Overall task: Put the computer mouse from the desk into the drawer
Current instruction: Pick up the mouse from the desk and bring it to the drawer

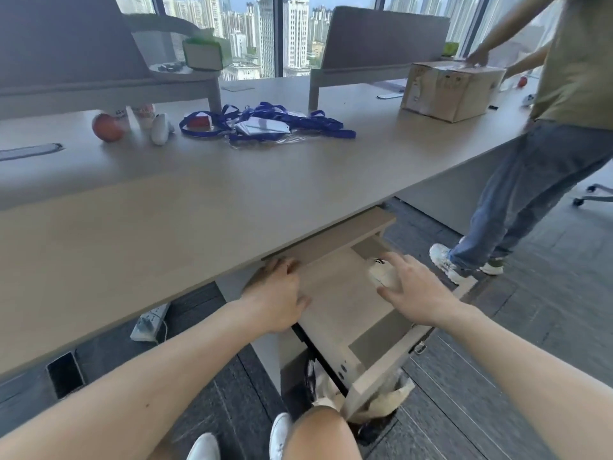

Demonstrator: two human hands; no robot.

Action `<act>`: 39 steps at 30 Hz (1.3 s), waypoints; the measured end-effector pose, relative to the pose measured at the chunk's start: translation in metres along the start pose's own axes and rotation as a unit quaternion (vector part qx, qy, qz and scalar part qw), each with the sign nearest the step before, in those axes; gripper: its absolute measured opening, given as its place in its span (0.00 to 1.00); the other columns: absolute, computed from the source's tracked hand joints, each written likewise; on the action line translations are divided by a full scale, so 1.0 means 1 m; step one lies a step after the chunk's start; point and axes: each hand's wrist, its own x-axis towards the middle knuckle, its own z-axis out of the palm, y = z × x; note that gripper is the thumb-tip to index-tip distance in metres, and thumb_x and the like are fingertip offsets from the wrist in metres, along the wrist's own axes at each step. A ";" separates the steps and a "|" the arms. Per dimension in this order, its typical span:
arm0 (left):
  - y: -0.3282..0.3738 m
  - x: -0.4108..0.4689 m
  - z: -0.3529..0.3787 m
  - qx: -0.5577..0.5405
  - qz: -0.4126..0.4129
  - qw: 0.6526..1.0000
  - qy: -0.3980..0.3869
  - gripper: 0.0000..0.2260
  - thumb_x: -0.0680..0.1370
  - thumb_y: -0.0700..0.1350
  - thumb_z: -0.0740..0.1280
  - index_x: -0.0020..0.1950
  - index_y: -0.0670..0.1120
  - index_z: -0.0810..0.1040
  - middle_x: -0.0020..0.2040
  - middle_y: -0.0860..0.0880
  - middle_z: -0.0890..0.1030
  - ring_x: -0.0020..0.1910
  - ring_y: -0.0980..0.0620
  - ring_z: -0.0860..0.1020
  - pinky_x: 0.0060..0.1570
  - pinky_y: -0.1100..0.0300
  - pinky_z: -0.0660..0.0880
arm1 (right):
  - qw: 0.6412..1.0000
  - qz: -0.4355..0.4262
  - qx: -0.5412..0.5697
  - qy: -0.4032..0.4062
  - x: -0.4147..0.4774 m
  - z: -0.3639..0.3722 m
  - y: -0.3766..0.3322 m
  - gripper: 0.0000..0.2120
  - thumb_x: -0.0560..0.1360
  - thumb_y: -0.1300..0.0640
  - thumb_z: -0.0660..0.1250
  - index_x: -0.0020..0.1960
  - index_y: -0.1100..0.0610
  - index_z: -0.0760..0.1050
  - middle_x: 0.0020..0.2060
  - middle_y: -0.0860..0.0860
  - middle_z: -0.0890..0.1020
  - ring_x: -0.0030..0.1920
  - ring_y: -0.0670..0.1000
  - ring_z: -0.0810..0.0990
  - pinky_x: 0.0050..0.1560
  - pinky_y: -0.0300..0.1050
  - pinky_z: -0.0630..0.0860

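The light wooden drawer stands pulled out below the desk's front edge. A white computer mouse lies in its back right corner. My right hand reaches into the drawer, with the forefinger and thumb on either side of the mouse and the other fingers spread. My left hand rests palm down on the drawer's left rim, just under the desk, and holds nothing. Part of the mouse is hidden by my right fingers.
On the desk lie a red ball, a white object, blue lanyards with badges and a cardboard box. Another person stands at the right. A power strip and a lined bin sit on the floor.
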 end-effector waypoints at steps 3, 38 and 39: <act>0.001 0.015 0.014 0.020 0.002 0.999 0.032 0.31 0.80 0.55 0.60 0.79 0.42 0.58 0.78 0.45 0.60 0.73 0.44 0.60 0.72 0.50 0.60 | 1.000 -0.007 0.016 -0.018 0.010 0.015 0.002 0.29 0.74 0.50 0.67 0.73 0.48 0.64 0.61 0.56 0.74 0.60 0.60 0.76 0.59 0.50 0.73; 0.005 0.024 0.029 0.164 0.019 0.981 0.106 0.33 0.74 0.40 0.65 0.78 0.44 0.58 0.74 0.44 0.66 0.67 0.43 0.66 0.60 0.49 0.65 | 0.993 -0.011 -0.105 -0.054 0.042 0.044 -0.001 0.35 0.74 0.36 0.63 0.76 0.49 0.61 0.69 0.55 0.71 0.69 0.60 0.69 0.62 0.58 0.73; 0.004 0.024 0.030 0.159 0.017 0.982 0.103 0.33 0.75 0.42 0.65 0.78 0.45 0.58 0.75 0.45 0.66 0.67 0.43 0.66 0.61 0.49 0.65 | 0.993 -0.025 -0.118 -0.012 0.036 0.032 0.003 0.34 0.75 0.36 0.62 0.75 0.50 0.62 0.69 0.55 0.71 0.69 0.60 0.68 0.63 0.58 0.72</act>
